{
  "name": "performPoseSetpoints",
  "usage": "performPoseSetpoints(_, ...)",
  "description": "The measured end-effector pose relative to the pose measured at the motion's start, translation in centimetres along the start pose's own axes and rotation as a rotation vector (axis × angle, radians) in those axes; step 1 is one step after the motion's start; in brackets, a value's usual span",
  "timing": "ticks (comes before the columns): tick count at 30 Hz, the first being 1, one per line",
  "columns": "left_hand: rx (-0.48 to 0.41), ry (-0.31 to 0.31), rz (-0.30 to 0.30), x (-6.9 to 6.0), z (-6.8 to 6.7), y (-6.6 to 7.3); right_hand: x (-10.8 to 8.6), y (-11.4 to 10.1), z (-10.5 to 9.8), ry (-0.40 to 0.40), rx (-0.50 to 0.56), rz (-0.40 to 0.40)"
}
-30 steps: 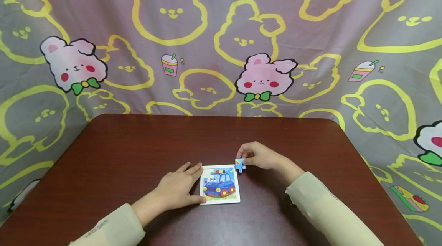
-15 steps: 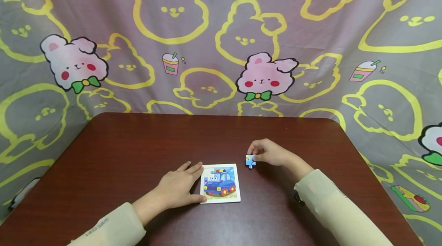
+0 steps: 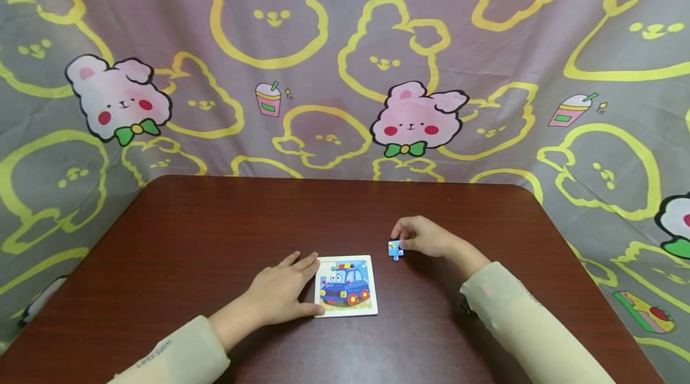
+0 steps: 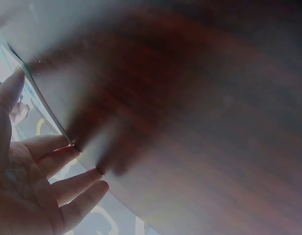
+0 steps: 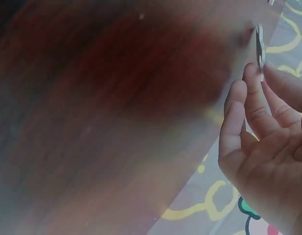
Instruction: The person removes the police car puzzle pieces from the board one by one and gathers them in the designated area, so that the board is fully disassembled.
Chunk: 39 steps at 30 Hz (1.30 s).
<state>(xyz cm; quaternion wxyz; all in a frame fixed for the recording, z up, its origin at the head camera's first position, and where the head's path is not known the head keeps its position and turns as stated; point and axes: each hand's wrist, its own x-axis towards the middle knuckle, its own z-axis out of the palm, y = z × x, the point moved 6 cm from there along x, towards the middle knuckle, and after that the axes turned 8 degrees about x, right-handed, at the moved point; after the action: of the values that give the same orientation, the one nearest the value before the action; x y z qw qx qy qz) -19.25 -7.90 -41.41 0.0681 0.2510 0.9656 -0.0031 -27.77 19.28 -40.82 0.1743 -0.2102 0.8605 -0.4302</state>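
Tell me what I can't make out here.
Head view: part of the puzzle piece is covered by the right hand.
Head view: the sleeve lettering is too small to read.
Right wrist view: the piece is edge-on, so its printed face is hidden.
Left wrist view: the picture's left edge cuts off the left hand; the board slants too steeply to show its design.

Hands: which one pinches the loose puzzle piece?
The right hand, pinching the blue puzzle piece. The left hand lies spread, touching the white puzzle frame at its left edge.

Bunny-print curtain (image 3: 323,66) behind brown table (image 3: 302,216)
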Motion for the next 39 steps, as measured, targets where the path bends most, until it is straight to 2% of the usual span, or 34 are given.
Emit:
performPoseSetpoints(3, 0.0, 0.005, 0.007, 0.0, 0.0, 0.1, -0.2, 0.2, -0.4, 0.015, -0.039, -0.009)
performPoseSetpoints(9, 0.003, 0.014, 0.017, 0.1, -0.2, 0.3, -0.6, 0.5, -1.1, 0.039, -0.05, 0.001)
performPoseSetpoints(13, 0.009, 0.015, 0.018, 0.1, -0.2, 0.3, -0.7, -0.2, -0.8, 0.033, -0.053, -0.034)
performPoseSetpoints(21, -0.002, 0.011, 0.014, 0.1, 0.0, 0.2, 0.3, -3.1, 2.0, -0.058, -0.032, -0.065)
performPoseSetpoints(30, -0.004, 0.007, 0.007, 0.2, 0.0, 0.1, 2.5, -5.6, 5.5, -0.132, -0.089, -0.11)
performPoseSetpoints(39, -0.004, 0.008, 0.006, 0.1, 0.0, 0.0, 3.9, -6.9, 7.9, -0.208, -0.174, -0.161)
